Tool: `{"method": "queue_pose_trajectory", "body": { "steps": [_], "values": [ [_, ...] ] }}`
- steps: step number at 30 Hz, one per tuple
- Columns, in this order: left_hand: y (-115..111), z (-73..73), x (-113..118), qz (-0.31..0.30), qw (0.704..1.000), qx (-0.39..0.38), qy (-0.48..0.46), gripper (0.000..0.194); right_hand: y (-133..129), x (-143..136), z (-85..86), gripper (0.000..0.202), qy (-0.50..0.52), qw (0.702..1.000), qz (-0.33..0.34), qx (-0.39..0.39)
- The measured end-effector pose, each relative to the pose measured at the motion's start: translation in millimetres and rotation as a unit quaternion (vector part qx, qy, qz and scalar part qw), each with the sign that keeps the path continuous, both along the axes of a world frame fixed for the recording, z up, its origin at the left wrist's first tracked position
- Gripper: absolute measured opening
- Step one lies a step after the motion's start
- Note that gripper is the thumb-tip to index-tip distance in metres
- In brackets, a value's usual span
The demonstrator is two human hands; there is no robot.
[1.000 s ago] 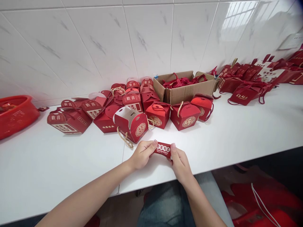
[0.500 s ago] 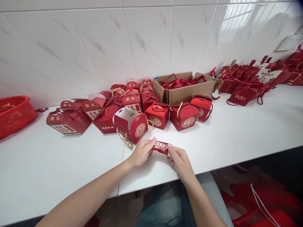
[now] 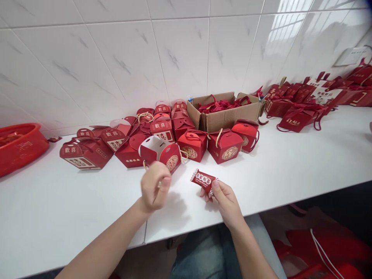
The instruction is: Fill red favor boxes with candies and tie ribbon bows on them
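Note:
My right hand [image 3: 225, 201] pinches one end of a small red wrapped snack packet [image 3: 204, 180] between thumb and fingers, with its white printing facing up. To the left, my left hand [image 3: 156, 186] is raised and curled closed, the thumb folded over the fingers; whatever may be inside is hidden. Just behind it stands a red gift box [image 3: 167, 155] with its top flaps open, a white inside and rope handles. My left hand covers the box's lower left front.
Several closed red gift boxes [image 3: 226, 145] stand along the wall. Behind them is a cardboard box [image 3: 232, 118] of red ribbon-like pieces. A red plastic basket [image 3: 23, 151] sits at the far left, and red gift bags [image 3: 296, 116] stand at the right. The table's front edge runs below my hands.
My left hand has let go of the packet, moved left and up, and curled closed. My right hand still holds the packet by its right end. The view has tilted slightly upward.

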State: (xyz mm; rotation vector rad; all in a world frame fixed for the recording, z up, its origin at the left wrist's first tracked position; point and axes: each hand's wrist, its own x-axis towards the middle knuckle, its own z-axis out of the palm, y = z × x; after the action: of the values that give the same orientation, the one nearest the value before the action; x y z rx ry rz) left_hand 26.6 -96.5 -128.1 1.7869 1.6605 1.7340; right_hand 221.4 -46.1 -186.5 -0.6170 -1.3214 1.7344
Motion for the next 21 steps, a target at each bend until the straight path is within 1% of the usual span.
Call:
{"method": "queue_pose_trajectory", "body": {
  "steps": [1,2,3,4,5,6,8,10,13,16,19,21],
  "values": [
    [0,7.8,-8,0.086,0.99,0.089,0.072,0.042,0,1,0.6,0.046,0.018,1.0,-0.001,0.012],
    [1,14.9,-16,0.168,0.965,0.147,0.139,0.029,-1,3,1.4,0.043,0.04,0.999,-0.001,0.02],
    [3,20.4,-22,0.223,0.943,0.161,0.189,0.022,-1,4,2.3,0.041,0.065,0.998,0.001,0.025],
    [6,23.7,-28,0.257,0.929,0.149,0.22,0.022,-2,6,3.4,0.04,0.091,0.995,0.006,0.029],
    [9,24.6,-32,0.27,0.928,0.114,0.23,0.024,-4,7,4.5,0.04,0.116,0.993,0.009,0.031],
    [12,23.2,-35,0.274,0.932,0.069,0.227,0.025,-5,9,5.9,0.04,0.14,0.99,0.011,0.031],
    [18,15.8,-39,0.283,0.938,-0.011,0.201,0.033,-9,13,8.8,0.042,0.178,0.983,0.012,0.031],
    [21,7.5,-40,0.295,0.939,-0.056,0.169,0.037,-12,17,11.8,0.043,0.203,0.979,0.01,0.033],
    [25,2.7,-41,0.28,0.952,-0.066,0.104,0.035,-16,24,15.9,0.045,0.223,0.974,-0.003,0.046],
    [26,5.4,-46,0.262,0.962,-0.068,0.045,0.033,-17,29,19.9,0.046,0.241,0.968,-0.02,0.062],
    [26,8.0,-50,0.265,0.961,-0.075,0.032,0.036,-17,33,23.0,0.047,0.252,0.964,-0.023,0.078],
    [26,8.2,-50,0.255,0.964,-0.071,0.031,0.039,-17,35,23.8,0.046,0.256,0.962,-0.025,0.087]
  ]
}}
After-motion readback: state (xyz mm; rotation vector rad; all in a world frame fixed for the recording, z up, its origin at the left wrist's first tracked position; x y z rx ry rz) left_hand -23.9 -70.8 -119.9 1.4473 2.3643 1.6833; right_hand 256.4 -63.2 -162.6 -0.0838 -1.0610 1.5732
